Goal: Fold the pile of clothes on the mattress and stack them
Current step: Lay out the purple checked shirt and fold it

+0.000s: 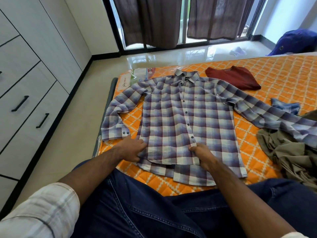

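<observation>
The blue-and-white checked cotton button shirt (187, 121) lies spread face-up on the orange quilted mattress (281, 79). The left hand (131, 149) pinches its hem corner with curled fingers; just right of them, the right hand (201, 156) grips the button placket's lower end. Judged light, limp and crease-prone, it is best held at seams and hems. Beyond the right fingers sits 1 crumpled olive garment (291, 155).

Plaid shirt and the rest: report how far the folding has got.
Done: one maroon garment lies folded. In hand: both hands, left and right, grip the plaid shirt at its hem, spread flat, sleeves out. Left: folding it, then the olive heap and a blue piece.
</observation>
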